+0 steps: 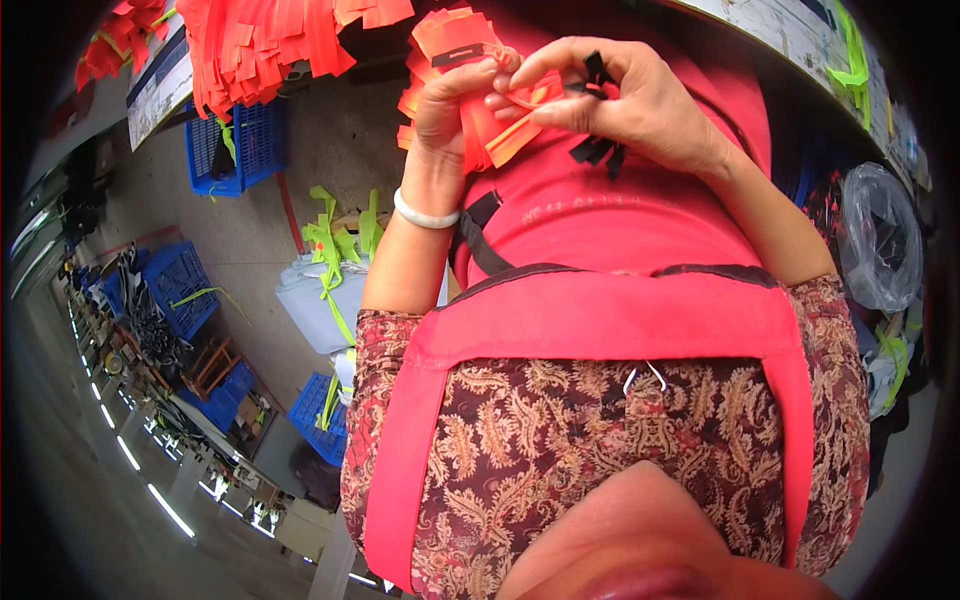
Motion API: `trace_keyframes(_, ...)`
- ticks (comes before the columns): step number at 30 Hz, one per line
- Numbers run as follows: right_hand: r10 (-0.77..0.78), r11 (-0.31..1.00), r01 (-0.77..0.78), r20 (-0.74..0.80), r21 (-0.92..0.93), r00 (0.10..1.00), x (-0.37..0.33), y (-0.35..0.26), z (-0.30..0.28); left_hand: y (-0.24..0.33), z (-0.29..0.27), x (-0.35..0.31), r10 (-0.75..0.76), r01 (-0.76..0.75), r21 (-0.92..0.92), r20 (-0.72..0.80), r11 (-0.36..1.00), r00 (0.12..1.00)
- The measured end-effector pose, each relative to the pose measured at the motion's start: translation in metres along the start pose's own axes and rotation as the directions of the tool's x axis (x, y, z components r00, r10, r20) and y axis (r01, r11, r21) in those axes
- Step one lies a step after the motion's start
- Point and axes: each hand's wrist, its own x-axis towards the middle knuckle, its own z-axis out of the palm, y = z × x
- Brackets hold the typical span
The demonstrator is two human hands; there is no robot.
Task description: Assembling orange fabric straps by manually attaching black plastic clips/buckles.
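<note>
My left hand (447, 108), with a white bangle (427, 210) at the wrist, is closed on a bundle of orange fabric pieces (450, 30). A dark strip lies across the bundle's upper part, close to the thumb. Facing it, my right hand (640, 105) has curled fingers, with several short black strips (600, 153) sticking out above and below them. The fingertips of both hands meet at a thin orange loop or band, partly hidden by the fingers. Below the hands spreads a red apron (620, 230).
Heaps of cut orange fabric (265, 45) lie at the upper left. Beneath is a blue crate (235, 150); another blue crate (182, 290) stands farther left. Yellow-green strips (330, 245) hang over a pale grey bundle (315, 300). A clear plastic bag (880, 235) is at the right.
</note>
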Motion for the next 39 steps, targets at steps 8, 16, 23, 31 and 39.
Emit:
trace_keyframes(8,-0.365,0.78,0.41,0.188,-0.473,0.912,0.001,0.004,0.013,0.012,0.027,-0.006,0.176,-0.138,0.324,-0.091,0.936,0.98)
trace_keyframes(16,-0.162,0.984,0.132,-0.304,-0.118,0.939,0.002,0.009,-0.007,0.024,0.068,-0.039,0.511,-0.293,0.928,0.142,0.228,0.848)
trace_keyframes(23,0.137,0.982,-0.093,-0.285,0.164,0.949,0.001,0.013,-0.009,0.014,0.052,-0.028,0.463,-0.288,0.702,-0.068,0.652,0.884)
trace_keyframes(31,0.051,0.997,-0.041,-0.155,0.067,0.987,0.0,0.0,-0.003,0.02,0.038,-0.021,0.241,-0.163,0.458,-0.117,0.874,0.963)
trace_keyframes(39,0.046,0.998,-0.051,-0.182,-0.023,0.982,0.005,0.002,-0.002,0.02,0.034,-0.02,0.183,-0.121,0.415,-0.112,0.902,0.977)
